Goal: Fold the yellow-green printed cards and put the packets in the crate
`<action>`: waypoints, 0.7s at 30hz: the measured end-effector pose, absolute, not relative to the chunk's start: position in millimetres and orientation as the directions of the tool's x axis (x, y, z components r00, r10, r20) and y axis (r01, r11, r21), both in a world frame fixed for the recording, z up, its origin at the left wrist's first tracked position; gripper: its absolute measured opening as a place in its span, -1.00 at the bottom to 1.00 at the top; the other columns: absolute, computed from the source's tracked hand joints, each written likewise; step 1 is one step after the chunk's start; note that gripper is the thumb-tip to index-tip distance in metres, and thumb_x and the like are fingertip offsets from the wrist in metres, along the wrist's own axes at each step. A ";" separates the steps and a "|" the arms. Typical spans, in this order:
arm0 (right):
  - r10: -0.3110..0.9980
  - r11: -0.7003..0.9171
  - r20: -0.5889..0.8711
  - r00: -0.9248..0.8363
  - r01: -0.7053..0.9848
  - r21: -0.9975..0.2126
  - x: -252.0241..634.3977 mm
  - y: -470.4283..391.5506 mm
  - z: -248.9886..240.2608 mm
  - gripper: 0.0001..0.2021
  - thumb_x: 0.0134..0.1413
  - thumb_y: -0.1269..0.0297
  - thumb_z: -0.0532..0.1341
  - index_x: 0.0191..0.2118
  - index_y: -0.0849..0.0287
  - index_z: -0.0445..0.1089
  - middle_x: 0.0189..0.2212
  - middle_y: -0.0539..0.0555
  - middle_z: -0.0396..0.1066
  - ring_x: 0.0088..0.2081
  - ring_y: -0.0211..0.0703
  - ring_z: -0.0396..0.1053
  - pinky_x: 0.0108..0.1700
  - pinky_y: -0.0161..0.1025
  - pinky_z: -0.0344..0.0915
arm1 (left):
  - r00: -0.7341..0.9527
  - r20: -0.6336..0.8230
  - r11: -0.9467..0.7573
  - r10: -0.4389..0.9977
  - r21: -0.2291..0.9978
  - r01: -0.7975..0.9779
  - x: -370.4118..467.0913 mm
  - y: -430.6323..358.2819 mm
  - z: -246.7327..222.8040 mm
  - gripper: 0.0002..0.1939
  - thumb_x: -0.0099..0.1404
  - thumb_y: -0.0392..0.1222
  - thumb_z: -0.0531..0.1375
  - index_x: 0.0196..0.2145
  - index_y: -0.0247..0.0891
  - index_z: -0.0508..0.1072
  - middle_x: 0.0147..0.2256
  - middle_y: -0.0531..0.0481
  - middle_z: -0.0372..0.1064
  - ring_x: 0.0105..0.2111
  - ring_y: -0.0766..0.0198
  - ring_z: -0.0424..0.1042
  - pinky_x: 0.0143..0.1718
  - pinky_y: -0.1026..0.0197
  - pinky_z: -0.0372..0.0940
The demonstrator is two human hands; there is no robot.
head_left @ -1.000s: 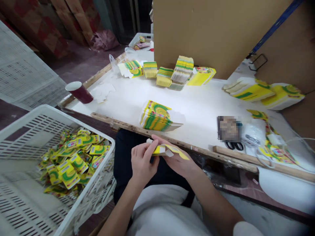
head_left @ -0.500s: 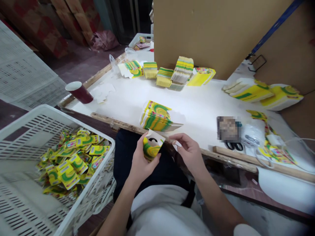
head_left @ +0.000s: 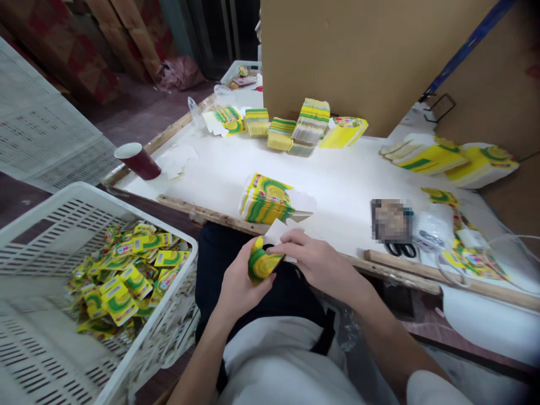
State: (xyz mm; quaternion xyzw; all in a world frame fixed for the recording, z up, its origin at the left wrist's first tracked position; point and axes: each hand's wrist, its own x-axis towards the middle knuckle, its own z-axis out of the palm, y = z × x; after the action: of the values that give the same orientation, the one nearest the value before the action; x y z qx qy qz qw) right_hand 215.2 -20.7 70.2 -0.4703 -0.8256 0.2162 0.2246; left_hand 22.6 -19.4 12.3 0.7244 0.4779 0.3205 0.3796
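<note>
My left hand wraps round a small yellow-and-green printed carton above my lap. The carton's white top flap stands up, and a dark curved shape shows at its mouth. Over that mouth lies my right hand, with bent fingers pressed together at the flaps. White card shows above and below those fingers; whether a separate slip is among it, I cannot tell. Just beyond my hands, a stack of flat yellow-green cartons lies on the white tabletop.
To my left stands a white slatted crate holding many yellow-green packets. A maroon cup tips near the table's left edge. More card stacks line the cardboard partition. Scissors and a wooden strip lie at right.
My right hand has moved left, from beside the carton with a small white piece in its fingers, onto the carton's mouth. The carton has tilted slightly in my left hand.
</note>
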 end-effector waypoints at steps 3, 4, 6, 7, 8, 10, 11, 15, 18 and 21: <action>0.879 0.464 0.166 -0.448 0.718 -0.519 218.2 -20.0 73.7 -0.63 0.06 0.58 0.00 -0.12 0.07 0.38 -0.24 0.06 0.31 -0.35 -0.26 0.34 -0.30 -0.32 0.30 | 0.332 0.105 -0.260 0.937 0.846 0.466 22.1 -18.8 13.3 -0.35 0.06 -0.21 0.22 0.09 -0.20 0.10 -0.03 -0.11 0.28 -0.04 0.14 0.34 -0.02 0.09 0.26; 0.881 0.463 0.174 -0.439 0.727 -0.507 219.3 -19.5 74.7 -0.65 0.07 0.57 -0.01 -0.15 0.08 0.39 -0.26 0.06 0.30 -0.37 -0.27 0.32 -0.32 -0.33 0.29 | 0.328 0.104 -0.256 0.939 0.849 0.463 22.4 -18.5 14.1 -0.36 0.05 -0.21 0.22 0.09 -0.20 0.11 -0.02 -0.11 0.28 -0.04 0.14 0.34 -0.02 0.09 0.26; 0.882 0.467 0.206 -0.424 0.729 -0.500 220.4 -18.5 75.0 -0.67 0.07 0.58 -0.01 -0.19 0.09 0.38 -0.28 0.05 0.30 -0.36 -0.26 0.31 -0.32 -0.34 0.27 | 0.312 0.100 -0.239 0.945 0.862 0.448 23.6 -18.1 15.6 -0.36 0.05 -0.21 0.23 0.08 -0.20 0.12 -0.04 -0.10 0.29 -0.07 0.15 0.35 -0.05 0.11 0.27; 0.882 0.469 0.229 -0.412 0.722 -0.508 220.1 -18.2 73.8 -0.67 0.06 0.59 -0.01 -0.19 0.10 0.37 -0.28 0.06 0.31 -0.34 -0.25 0.32 -0.30 -0.33 0.27 | 0.301 0.097 -0.226 0.949 0.873 0.433 24.7 -18.0 16.0 -0.36 0.05 -0.21 0.23 0.08 -0.20 0.12 -0.06 -0.09 0.30 -0.09 0.16 0.36 -0.06 0.12 0.28; 0.882 0.471 0.262 -0.392 0.711 -0.522 218.7 -18.3 71.2 -0.67 0.04 0.60 -0.01 -0.19 0.11 0.36 -0.28 0.06 0.31 -0.31 -0.23 0.33 -0.28 -0.32 0.28 | 0.286 0.096 -0.212 0.954 0.887 0.410 26.4 -18.1 16.2 -0.36 0.04 -0.21 0.24 0.07 -0.20 0.13 -0.08 -0.08 0.31 -0.11 0.17 0.37 -0.08 0.13 0.29; 0.884 0.462 0.357 -0.303 0.681 -0.568 212.0 -20.3 61.8 -0.67 -0.01 0.62 0.01 -0.19 0.12 0.33 -0.28 0.07 0.33 -0.25 -0.19 0.34 -0.23 -0.29 0.30 | 0.229 0.094 -0.172 0.969 0.921 0.349 31.3 -18.6 15.6 -0.36 0.03 -0.19 0.25 0.06 -0.20 0.13 -0.11 -0.06 0.32 -0.14 0.20 0.38 -0.10 0.15 0.30; 0.881 0.453 0.412 -0.231 0.662 -0.598 206.5 -22.3 54.9 -0.68 -0.02 0.62 0.02 -0.20 0.11 0.32 -0.29 0.07 0.33 -0.24 -0.18 0.34 -0.22 -0.27 0.30 | 0.193 0.090 -0.149 0.977 0.936 0.318 34.3 -18.9 14.9 -0.36 0.03 -0.19 0.26 0.05 -0.20 0.13 -0.11 -0.06 0.32 -0.14 0.20 0.38 -0.10 0.16 0.29; 0.834 0.392 0.540 0.115 0.565 -0.726 178.6 -35.4 22.5 -0.75 0.02 0.57 0.05 -0.26 0.07 0.31 -0.36 0.04 0.34 -0.29 -0.17 0.34 -0.26 -0.23 0.33 | 0.048 0.074 -0.083 0.996 0.964 0.251 45.2 -18.7 13.8 -0.39 0.03 -0.17 0.26 0.03 -0.22 0.14 -0.08 -0.09 0.28 -0.09 0.19 0.35 -0.07 0.16 0.28; 0.849 0.381 0.507 0.149 0.491 -0.783 168.2 -41.9 9.8 -0.78 0.05 0.53 0.06 -0.27 0.07 0.34 -0.34 0.05 0.36 -0.30 -0.18 0.35 -0.28 -0.22 0.33 | 0.012 0.095 -0.094 0.995 0.958 0.270 46.7 -16.4 15.5 -0.39 0.03 -0.17 0.26 0.02 -0.23 0.14 -0.10 -0.09 0.28 -0.11 0.19 0.36 -0.10 0.17 0.30; 0.882 0.333 0.424 0.205 0.366 -0.869 176.8 -37.7 16.5 -0.83 0.04 0.45 0.13 -0.23 0.08 0.33 -0.37 0.02 0.36 -0.38 -0.22 0.33 -0.34 -0.25 0.31 | 0.056 0.126 -0.138 0.990 0.924 0.356 43.7 -15.2 16.7 -0.37 0.03 -0.16 0.26 0.04 -0.21 0.13 -0.12 -0.07 0.31 -0.14 0.19 0.37 -0.12 0.17 0.30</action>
State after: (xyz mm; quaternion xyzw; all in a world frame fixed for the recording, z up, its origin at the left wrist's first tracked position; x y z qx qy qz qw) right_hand 176.8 -37.7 16.5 -0.5306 -0.5879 0.2280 0.5665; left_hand 43.7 -15.2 16.7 0.6235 0.5400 0.4244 0.3736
